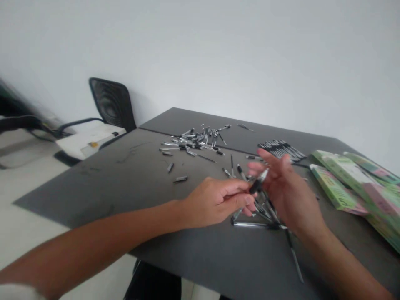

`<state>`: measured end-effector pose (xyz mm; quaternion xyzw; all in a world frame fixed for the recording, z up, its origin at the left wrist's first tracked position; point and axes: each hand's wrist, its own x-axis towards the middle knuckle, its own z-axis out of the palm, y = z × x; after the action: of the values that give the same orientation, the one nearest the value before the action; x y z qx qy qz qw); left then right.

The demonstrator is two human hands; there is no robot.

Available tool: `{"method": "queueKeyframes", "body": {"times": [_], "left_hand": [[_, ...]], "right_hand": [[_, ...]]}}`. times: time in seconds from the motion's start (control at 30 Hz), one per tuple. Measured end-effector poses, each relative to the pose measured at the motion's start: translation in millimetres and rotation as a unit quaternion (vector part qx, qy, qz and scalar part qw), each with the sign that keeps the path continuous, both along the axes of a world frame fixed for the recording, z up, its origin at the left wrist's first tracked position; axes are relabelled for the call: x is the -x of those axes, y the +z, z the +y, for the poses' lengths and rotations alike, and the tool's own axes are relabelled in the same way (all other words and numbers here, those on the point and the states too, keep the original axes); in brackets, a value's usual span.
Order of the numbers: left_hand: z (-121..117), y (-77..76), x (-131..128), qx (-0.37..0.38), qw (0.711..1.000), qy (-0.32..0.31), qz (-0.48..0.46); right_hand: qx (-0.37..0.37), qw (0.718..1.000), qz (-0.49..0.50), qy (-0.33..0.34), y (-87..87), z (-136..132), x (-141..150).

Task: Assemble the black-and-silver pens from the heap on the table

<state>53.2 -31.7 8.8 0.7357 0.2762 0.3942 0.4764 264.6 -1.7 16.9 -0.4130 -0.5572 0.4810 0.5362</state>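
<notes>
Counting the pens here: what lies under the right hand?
Loose black-and-silver pens lie on the dark table beneath the right hand; whatever sits directly below its palm is hidden.

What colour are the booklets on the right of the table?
The booklets are light green with pink parts, best seen in the head view.

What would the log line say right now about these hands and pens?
left hand: pinches black-silver pen | right hand: open, beside it | nearby: loose pens

Pens (190, 143) are black-and-silver, the table (93, 196) dark grey, booklets (353, 179) green-and-pink.
</notes>
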Motion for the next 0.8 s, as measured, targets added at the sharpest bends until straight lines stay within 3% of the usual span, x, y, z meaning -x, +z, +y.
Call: {"method": "queueKeyframes", "body": {"times": [0.1,0.17,0.27,0.37,0.43,0.5,0.63,0.8], "left_hand": [[-5.5,4.7,1.9,-0.077,0.996,-0.017,0.032],[-9.5,5.2,1.6,-0.125,0.991,-0.023,0.039],[-15.5,2.8,-2.6,-0.189,0.981,-0.025,0.028],[-20.4,1.6,-6.9,-0.246,0.969,-0.005,0.004],[-22.0,2.7,-8.0,-0.263,0.965,0.004,-0.001],[-21.7,4.2,-7.8,-0.266,0.964,0.006,0.000],[-16.4,4.7,-6.4,-0.268,0.963,0.005,-0.011],[-12.8,5.7,-1.9,-0.271,0.962,0.014,-0.036]], "right_hand": [[-0.093,0.975,-0.191,-0.071,-4.0,11.1,-8.7],[-0.154,0.945,-0.282,-0.063,-7.2,20.4,-7.1],[-0.238,0.894,-0.376,0.053,-10.2,33.2,17.9],[-0.288,0.810,-0.458,0.228,-14.5,41.9,66.1],[-0.302,0.757,-0.512,0.272,-20.2,46.6,100.0],[-0.312,0.727,-0.554,0.259,-26.8,51.3,126.7],[-0.323,0.734,-0.551,0.231,-31.8,59.9,151.0],[-0.319,0.740,-0.540,0.243,-23.9,62.2,149.4]]}}
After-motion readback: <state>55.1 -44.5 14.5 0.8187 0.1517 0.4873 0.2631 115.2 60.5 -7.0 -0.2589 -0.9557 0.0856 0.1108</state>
